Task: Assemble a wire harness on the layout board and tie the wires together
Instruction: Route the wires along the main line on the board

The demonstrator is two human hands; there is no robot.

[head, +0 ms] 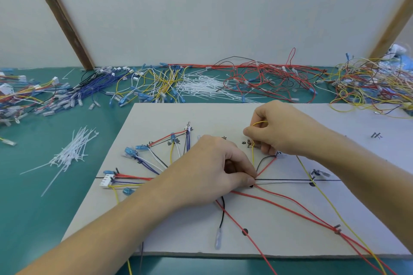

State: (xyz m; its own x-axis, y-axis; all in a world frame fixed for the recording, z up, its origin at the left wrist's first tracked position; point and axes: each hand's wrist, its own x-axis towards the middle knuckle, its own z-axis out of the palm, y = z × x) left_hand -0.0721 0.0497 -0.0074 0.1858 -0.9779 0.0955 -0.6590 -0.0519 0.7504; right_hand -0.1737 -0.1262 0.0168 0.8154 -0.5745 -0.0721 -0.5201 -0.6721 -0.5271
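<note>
Head view: on the layout board [279, 225], the left hand [207, 172] pinches the wire bundle [281, 182] at mid-board, apparently pinning it, while beyond it the right hand [279, 129] pinches a yellow wire [253, 156], likely routing it; its terminal end is hidden.

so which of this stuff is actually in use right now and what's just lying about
In use:
layout board
yellow wire, pinched by right hand
wire bundle, held down by left hand

Lying about:
cable ties
loose wire heaps
</note>
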